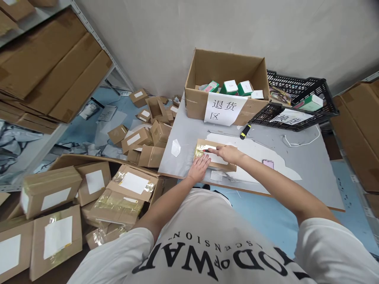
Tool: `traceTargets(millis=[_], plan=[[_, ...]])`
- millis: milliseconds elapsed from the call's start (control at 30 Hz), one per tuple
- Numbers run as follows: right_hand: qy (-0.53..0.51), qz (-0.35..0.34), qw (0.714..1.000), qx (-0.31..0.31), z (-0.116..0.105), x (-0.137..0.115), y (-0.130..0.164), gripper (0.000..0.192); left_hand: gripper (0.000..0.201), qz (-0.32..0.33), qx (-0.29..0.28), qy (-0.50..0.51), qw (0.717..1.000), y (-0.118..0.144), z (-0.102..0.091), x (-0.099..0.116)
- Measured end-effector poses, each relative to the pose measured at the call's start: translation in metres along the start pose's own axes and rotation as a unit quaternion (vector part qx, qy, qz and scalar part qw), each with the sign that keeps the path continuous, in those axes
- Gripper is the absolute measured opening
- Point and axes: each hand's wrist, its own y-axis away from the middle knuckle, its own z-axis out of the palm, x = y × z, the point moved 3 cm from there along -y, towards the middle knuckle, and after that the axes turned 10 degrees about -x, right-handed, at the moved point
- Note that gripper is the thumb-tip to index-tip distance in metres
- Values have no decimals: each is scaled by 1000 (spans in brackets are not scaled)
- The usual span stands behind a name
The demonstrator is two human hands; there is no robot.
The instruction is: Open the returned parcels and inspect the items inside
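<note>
One rectangular corrugated-cardboard box (218, 162), glossy tape across its left end, lies flat on the smooth grey surface (318, 173), directly before the person. The left hand (199, 169) rests on the taped end, fingers extended, gripping nothing. The right hand (229, 154) has its fingers closed around one slim red-and-black tool (206, 150). Beyond stand one open carton (196, 107) and one perforated black plastic crate (266, 113).

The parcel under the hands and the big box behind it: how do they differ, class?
The parcel is small and low; the big box is far larger and taller. The parcel carries shiny tape at one end; the big box shows a paper sign. Both are brown cardboard and rest on the table.
</note>
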Motion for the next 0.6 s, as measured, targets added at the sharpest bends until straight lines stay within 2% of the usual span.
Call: traceTargets(millis=[133, 267, 433, 600], plan=[[6, 3, 1000, -16, 14, 7, 7, 64, 71, 1, -9, 1, 1000, 2, 0, 1], [-6, 24, 1000, -19, 17, 13, 20, 58, 72, 4, -13, 0, 1000, 3, 1, 1], [-3, 39, 998, -42, 27, 32, 50, 60, 74, 2, -21, 5, 1000, 2, 3, 1], [-18, 64, 996, -56, 52, 56, 83, 59, 71, -5, -26, 2, 1000, 0, 3, 2]])
